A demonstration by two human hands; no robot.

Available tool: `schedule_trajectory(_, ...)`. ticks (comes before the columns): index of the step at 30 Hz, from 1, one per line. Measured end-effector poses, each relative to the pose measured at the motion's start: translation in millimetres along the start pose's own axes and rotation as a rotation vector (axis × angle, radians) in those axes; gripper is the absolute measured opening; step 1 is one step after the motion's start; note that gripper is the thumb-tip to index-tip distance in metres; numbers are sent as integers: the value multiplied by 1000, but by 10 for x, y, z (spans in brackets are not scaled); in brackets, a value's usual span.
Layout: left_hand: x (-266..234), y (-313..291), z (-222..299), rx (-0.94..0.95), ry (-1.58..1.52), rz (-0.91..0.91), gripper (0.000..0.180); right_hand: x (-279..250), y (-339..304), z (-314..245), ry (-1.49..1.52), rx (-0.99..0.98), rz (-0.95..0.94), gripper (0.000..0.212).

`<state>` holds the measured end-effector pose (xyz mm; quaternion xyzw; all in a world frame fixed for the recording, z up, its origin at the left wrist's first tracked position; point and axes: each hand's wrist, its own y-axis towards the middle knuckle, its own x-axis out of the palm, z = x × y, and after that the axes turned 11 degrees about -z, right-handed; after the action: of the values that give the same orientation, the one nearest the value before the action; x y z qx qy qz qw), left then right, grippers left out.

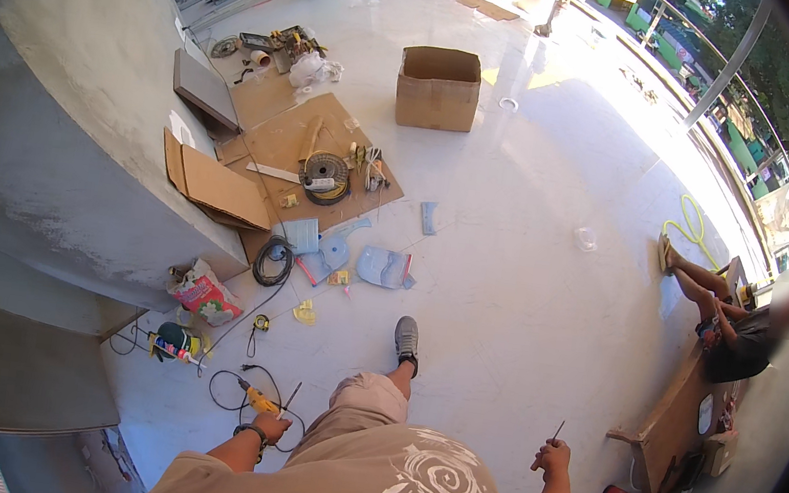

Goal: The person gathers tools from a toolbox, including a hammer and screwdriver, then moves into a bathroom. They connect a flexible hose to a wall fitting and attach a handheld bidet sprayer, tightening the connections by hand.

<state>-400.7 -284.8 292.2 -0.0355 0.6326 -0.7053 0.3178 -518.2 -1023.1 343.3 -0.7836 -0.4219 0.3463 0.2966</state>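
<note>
My left hand, with a dark band at the wrist, is closed on a thin stick-like tool, pale low down and dark toward its tip. Just beyond these fingers is a yellow corded power drill, partly overlapped by the hand; whether they touch is unclear. Its black cord loops over the floor. Off to the right, my right hand grips a slim dark rod that points upward. Its kind is too small to tell.
Cardboard sheets carry a wire spool. Nearby lie blue plastic pieces, a tape measure and a red-white sack. A cardboard box stands farther off. At right, a person sits on a wooden bench.
</note>
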Motion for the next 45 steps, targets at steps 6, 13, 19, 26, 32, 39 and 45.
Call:
schedule_trajectory(6,-1328,481,1728,-136,-584,-47,47,688,652,-1938,-174,-45,-240,33)
schedule_trajectory(13,-3424,1210,3375,248,-435,347,38,1202,1461,-3446,-505,179,-389,38)
schedule_trajectory(19,-4204,1885,4276,4,-739,260,35,1444,2919,-4789,-608,303,-418,24)
schedule_trajectory(26,-4430,1983,5305,-287,-723,-42,35,2213,4946,-7145,-830,214,-490,14)
schedule_trajectory(32,-5130,2789,5766,-90,-836,36,34,3948,6255,-9673,-818,-87,-486,16)
schedule_trajectory(39,-6948,3858,6140,33,-365,156,28,6147,6743,-11501,-715,-65,-610,22)
schedule_trajectory(45,-9108,3675,6651,-55,-1279,461,26,8003,7164,-12455,-1189,-258,-699,12)
